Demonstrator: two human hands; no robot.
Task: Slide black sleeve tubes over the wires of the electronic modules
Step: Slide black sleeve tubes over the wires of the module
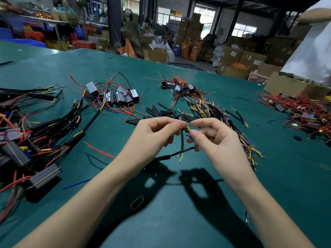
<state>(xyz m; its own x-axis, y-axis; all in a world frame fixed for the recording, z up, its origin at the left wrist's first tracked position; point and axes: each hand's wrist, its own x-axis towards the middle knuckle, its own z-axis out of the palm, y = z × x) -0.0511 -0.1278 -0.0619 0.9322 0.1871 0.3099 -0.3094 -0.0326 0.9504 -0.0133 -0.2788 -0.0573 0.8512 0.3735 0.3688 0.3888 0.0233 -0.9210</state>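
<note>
Two bare hands meet above the green desk (179,221). The left hand (155,133) curls its fingers (176,125) and pinches the top of a black sleeve tube (182,140), which hangs nearly upright between the hands. The right hand (213,135) pinches thin wire ends (188,128), yellow and blue, at the tube's upper opening; whether they have entered the tube cannot be told. Below, a second black sleeved lead (176,154) runs slantwise from under the left wrist, with yellow wire tips (181,158) showing at its end.

Just behind the hands lies a loose heap of cut black sleeve tubes (159,110), too overlapped to count. To its right, a fan of sleeved wires (223,119) with yellow and blue tips spreads toward the right forearm. Two clusters of black modules with red wires lie farther back: one centre-left (114,96), one centre (179,86). Finished assemblies (35,133) crowd the left edge, and a further tangle (300,111) lies at the right beside one cardboard box (286,85). One blue wire (77,184), one red wire (100,150) and one yellow-rimmed loop (137,202) lie singly near the forearms. Stacked cartons (232,56) fill the background.
</note>
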